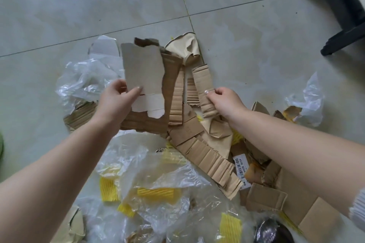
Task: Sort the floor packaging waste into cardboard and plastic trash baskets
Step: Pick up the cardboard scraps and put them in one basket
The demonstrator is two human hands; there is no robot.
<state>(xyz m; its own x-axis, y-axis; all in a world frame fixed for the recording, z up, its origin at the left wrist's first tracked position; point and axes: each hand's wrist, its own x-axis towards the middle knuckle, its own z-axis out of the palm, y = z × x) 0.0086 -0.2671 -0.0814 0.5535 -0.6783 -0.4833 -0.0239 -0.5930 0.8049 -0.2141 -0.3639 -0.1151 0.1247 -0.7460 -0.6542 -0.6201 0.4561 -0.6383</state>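
My left hand (pixel 116 98) grips a stack of torn cardboard sheets (pixel 146 77), a grey-faced piece on top and brown corrugated ones behind, lifted above the pile. My right hand (pixel 225 102) pinches a narrow corrugated cardboard strip (pixel 204 89) just right of that stack. Below and between my arms lies a heap of brown cardboard scraps (pixel 209 158), clear plastic film (pixel 150 175) and yellow foam netting (pixel 156 193). No trash basket is in view.
Glossy grey tile floor (pixel 79 16) stretches beyond the pile. A black furniture base (pixel 339 16) stands at the top right. More clear plastic (pixel 310 94) lies at the right, another crumpled bag (pixel 83 79) at the left. A dark round object (pixel 272 231) sits at the bottom right.
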